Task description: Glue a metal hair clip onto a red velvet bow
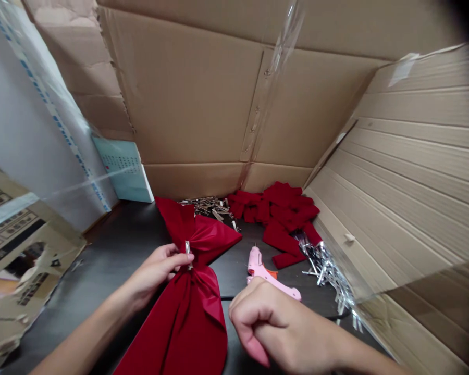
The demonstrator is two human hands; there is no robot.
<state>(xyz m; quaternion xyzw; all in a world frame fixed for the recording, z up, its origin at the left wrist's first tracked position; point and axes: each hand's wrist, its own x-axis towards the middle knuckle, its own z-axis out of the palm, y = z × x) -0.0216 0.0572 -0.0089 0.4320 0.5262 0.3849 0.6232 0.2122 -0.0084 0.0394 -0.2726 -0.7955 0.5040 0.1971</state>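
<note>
A large red velvet bow [195, 323] with long tails lies at the front centre, its underside glossy. My left hand [162, 268] grips it at the gathered middle, thumb pressed on a silver metal hair clip [187, 252] that sits there. To the right of the bow, my right hand [281, 323] is curled into a fist; its inside is hidden, so I cannot see whether anything is in it. Just beyond this fist is a pink hot glue gun [258, 265] with an orange trigger, nozzle pointing away. The fist covers part of its body.
Loose metal clips [214, 207] are heaped at the back of the dark table [113, 245]. Beside them is a pile of red velvet pieces [281, 205]. Silver strips [332, 273] lie along the right cardboard wall [406, 172]. A light-blue booklet [123, 166] leans at the back left.
</note>
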